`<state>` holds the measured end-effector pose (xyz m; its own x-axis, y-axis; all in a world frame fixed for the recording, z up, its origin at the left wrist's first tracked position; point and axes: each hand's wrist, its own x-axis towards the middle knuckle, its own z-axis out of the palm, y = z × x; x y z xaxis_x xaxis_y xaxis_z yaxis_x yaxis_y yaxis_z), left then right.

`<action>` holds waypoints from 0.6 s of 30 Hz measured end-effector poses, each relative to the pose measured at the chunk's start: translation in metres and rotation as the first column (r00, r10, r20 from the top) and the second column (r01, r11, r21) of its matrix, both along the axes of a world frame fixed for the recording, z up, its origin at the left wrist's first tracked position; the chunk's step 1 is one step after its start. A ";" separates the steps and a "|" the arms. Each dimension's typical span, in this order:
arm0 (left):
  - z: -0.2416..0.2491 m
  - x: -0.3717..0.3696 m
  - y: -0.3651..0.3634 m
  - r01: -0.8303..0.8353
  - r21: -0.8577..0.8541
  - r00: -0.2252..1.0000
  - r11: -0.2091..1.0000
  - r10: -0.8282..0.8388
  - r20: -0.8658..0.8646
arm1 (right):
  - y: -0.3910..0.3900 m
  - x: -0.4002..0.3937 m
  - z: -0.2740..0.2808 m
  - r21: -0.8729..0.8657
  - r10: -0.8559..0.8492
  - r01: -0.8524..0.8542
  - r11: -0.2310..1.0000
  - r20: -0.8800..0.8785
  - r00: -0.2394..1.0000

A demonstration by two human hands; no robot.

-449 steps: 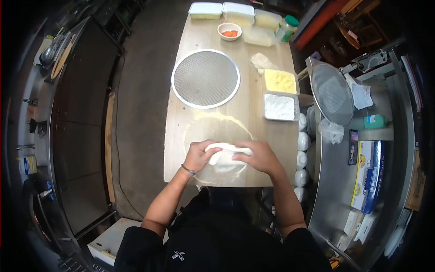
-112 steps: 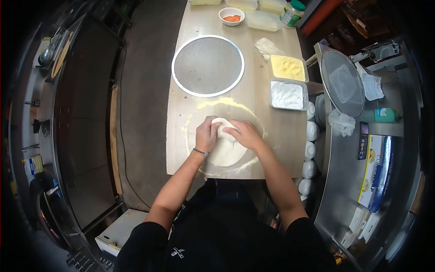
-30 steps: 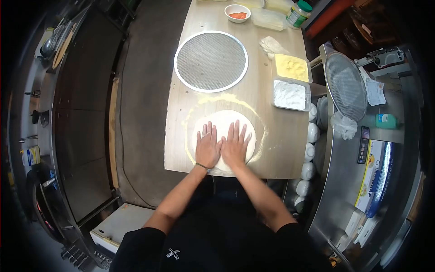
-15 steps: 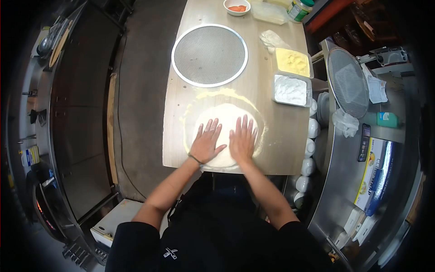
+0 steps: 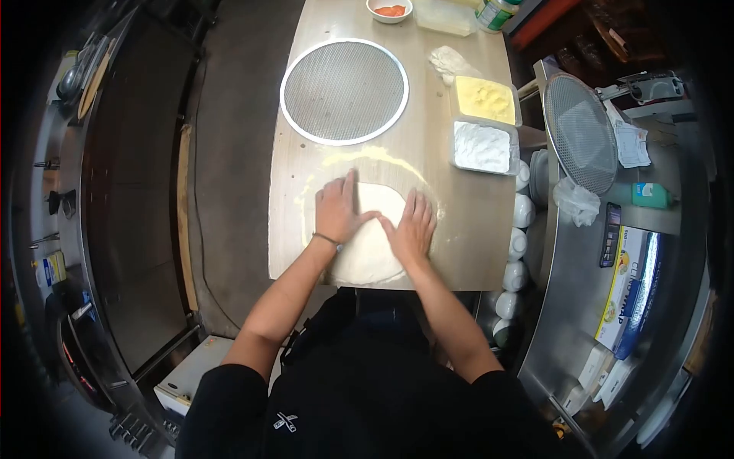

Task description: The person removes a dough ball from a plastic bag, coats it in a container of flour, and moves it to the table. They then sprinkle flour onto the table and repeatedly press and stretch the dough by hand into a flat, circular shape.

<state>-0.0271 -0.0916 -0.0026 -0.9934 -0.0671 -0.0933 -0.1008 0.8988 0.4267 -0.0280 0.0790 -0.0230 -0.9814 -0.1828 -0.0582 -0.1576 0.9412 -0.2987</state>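
A pale round of dough (image 5: pixel 368 258) lies flat at the near edge of the wooden worktable (image 5: pixel 478 237). My left hand (image 5: pixel 336 211) rests on its left side, fingers pointing away from me and thumb stretched inward. On the right side, my right hand (image 5: pixel 411 231) touches the dough with its fingers extended. Both thumbs nearly meet over the middle of the round. A ring of yellow meal (image 5: pixel 382 153) is scattered on the table beyond my fingers. Farther off lies a round mesh pizza screen (image 5: pixel 344 92).
To the right stand a tub of yellow meal (image 5: pixel 485 99) and a tub of white flour (image 5: pixel 482 147). A crumpled plastic bag (image 5: pixel 451 64) and a bowl with something orange-red (image 5: pixel 390 11) are farther back. Beyond the table's right edge, a steel counter (image 5: pixel 566 306) holds a cling wrap box (image 5: pixel 636 294).
Both hands have shifted over the dough, the left one farther from me, and the thumbs have come together. The dough's outline looks narrower and longer. The view has shifted slightly.
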 end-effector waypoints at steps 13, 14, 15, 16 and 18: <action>0.034 -0.013 -0.046 -0.174 0.888 0.927 0.425 -0.234 0.294 | 0.030 -0.057 0.026 -0.625 0.459 0.063 0.778 0.634 0.623; 0.028 -0.011 -0.055 -0.235 0.882 0.899 0.409 -0.253 0.357 | 0.034 -0.058 0.027 -0.625 0.460 0.058 0.778 0.631 0.625; 0.029 -0.009 -0.058 -0.297 0.870 0.866 0.394 -0.272 0.419 | 0.038 -0.055 0.026 -0.722 0.497 0.192 0.665 0.619 0.607; 0.029 -0.010 -0.059 -0.295 0.871 0.868 0.394 -0.271 0.416 | 0.040 -0.053 0.023 -0.787 0.533 0.322 0.526 0.600 0.596; 0.031 -0.010 -0.048 -0.170 0.782 0.836 0.600 -0.331 0.436 | 0.028 -0.052 0.012 -0.744 0.586 0.267 0.613 0.655 0.478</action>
